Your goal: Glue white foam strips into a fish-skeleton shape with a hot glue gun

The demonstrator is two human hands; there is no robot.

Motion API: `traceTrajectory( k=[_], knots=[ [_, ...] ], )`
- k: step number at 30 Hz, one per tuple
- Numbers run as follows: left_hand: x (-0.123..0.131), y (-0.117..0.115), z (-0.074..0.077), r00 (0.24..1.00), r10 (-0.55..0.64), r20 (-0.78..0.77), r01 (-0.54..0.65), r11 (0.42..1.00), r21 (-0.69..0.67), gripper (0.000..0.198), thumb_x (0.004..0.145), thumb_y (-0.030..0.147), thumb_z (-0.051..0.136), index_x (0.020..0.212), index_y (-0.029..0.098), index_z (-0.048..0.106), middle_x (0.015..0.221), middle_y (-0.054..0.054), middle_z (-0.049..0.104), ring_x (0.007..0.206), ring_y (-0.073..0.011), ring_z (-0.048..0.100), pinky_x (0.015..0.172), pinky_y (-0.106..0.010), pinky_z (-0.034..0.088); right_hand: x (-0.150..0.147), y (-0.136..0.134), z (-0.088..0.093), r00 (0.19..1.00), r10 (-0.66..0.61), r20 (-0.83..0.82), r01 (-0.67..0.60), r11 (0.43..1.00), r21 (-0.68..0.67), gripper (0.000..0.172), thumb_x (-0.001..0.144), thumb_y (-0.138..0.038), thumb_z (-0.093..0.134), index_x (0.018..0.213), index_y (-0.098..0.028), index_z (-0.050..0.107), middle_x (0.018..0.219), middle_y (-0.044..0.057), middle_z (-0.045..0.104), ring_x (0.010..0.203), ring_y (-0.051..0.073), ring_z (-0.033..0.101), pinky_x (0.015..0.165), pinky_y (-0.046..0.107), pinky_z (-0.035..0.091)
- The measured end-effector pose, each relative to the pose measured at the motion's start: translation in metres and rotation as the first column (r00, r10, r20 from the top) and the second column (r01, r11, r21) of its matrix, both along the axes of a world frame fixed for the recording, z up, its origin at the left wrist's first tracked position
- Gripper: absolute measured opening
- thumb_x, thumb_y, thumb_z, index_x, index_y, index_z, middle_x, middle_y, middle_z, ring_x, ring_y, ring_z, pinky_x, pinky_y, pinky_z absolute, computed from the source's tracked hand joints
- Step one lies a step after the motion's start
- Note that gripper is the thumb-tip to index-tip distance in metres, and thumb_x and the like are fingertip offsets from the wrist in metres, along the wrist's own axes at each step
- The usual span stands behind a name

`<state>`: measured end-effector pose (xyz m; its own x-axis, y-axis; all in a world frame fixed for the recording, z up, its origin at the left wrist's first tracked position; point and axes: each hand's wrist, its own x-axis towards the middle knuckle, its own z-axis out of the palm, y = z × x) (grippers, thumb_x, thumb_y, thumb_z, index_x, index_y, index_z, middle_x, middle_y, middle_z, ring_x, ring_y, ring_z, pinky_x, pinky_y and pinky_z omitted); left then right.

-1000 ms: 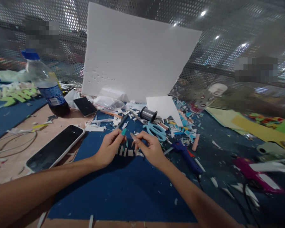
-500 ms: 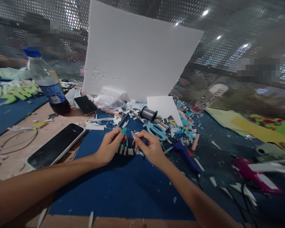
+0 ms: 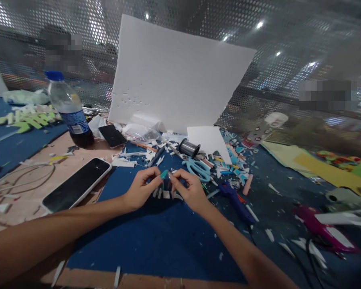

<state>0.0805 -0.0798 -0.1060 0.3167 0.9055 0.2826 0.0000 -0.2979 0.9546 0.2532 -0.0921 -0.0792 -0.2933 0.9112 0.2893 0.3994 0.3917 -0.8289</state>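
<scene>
"Strips [image 3: 166,195]: where are they?"

"In a short row between the left hand [image 3: 142,189] and right hand [image 3: 191,192], just below the fingertips, over the mat [image 3: 156,241]."

"And the hands?"

"Each curled to a narrow pinch, tips nearly meeting; I cannot tell whether they grip anything."

"How would one handle?"

"Light, I'd judge, fairly stiff but easily dented. Pinch gently by the long edges."

"Which way do they point?"

"Long axes roughly toward the person, some slanted; the middle one looks squarer."
</scene>
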Motion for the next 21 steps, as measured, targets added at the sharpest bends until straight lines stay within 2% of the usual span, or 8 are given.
traceTrajectory(
  k=[5,9,11,14,17,21],
  knots=[
    [0.001,0.007,0.015,0.982,0.071,-0.173,-0.043,0.986,0.162,0.026,0.085,0.026,0.044,0.061,0.016,0.042,0.058,0.004,0.038,0.056,-0.0080,0.035,0.054,-0.022,0.029,0.002,0.005,-0.007,0.999,0.036,-0.024,-0.038,0.993,-0.113,0.036,0.088,-0.047,0.047,0.065,-0.019,0.051,0.056,-0.002,0.053,0.054,0.013,0.053,0.057,0.027,0.040],
    [0.003,0.015,0.034,0.897,-0.015,-0.442,0.103,0.979,0.177,0.025,0.083,0.021,0.043,0.058,0.017,0.040,0.053,0.005,0.034,0.052,-0.0076,0.033,0.051,-0.023,0.025,0.002,0.007,-0.009,0.981,0.008,-0.191,-0.054,0.971,-0.234,0.044,0.087,-0.058,0.040,0.069,-0.019,0.052,0.059,0.000,0.054,0.057,0.014,0.053,0.059,0.027,0.043],
    [0.004,0.015,0.042,0.858,-0.043,-0.511,0.146,0.976,0.164,0.024,0.081,0.019,0.042,0.058,0.017,0.039,0.052,0.005,0.034,0.050,-0.0078,0.032,0.049,-0.023,0.024,0.001,0.007,-0.009,0.964,-0.011,-0.267,-0.066,0.959,-0.276,0.049,0.085,-0.064,0.036,0.071,-0.020,0.052,0.059,0.000,0.055,0.055,0.014,0.053,0.059,0.028,0.044],
    [0.004,0.012,0.052,0.867,-0.077,-0.492,0.173,0.973,0.152,0.025,0.081,0.018,0.039,0.057,0.018,0.038,0.052,0.005,0.032,0.048,-0.0080,0.029,0.048,-0.024,0.021,0.001,0.006,-0.010,0.957,-0.051,-0.284,-0.024,0.967,-0.254,0.052,0.083,-0.068,0.034,0.070,-0.021,0.051,0.058,0.000,0.055,0.055,0.014,0.052,0.058,0.028,0.045],
    [0.001,0.011,0.062,0.877,-0.161,-0.453,0.228,0.969,0.098,0.026,0.082,0.020,0.040,0.056,0.018,0.040,0.052,0.005,0.029,0.048,-0.0083,0.027,0.047,-0.025,0.021,0.000,0.006,-0.010,0.964,-0.078,-0.253,0.027,0.980,-0.197,0.052,0.082,-0.069,0.033,0.074,-0.021,0.053,0.065,0.000,0.058,0.059,0.014,0.053,0.059,0.028,0.046],
    [-0.006,0.016,0.073,0.889,-0.272,-0.369,0.298,0.955,0.015,0.026,0.081,0.019,0.042,0.055,0.018,0.042,0.053,0.004,0.035,0.049,-0.0084,0.031,0.049,-0.024,0.025,0.000,0.005,-0.004,0.962,0.003,-0.274,-0.049,0.985,-0.163,0.054,0.083,-0.068,0.033,0.072,-0.020,0.057,0.069,0.002,0.061,0.067,0.016,0.057,0.069,0.030,0.047]
  ],
)
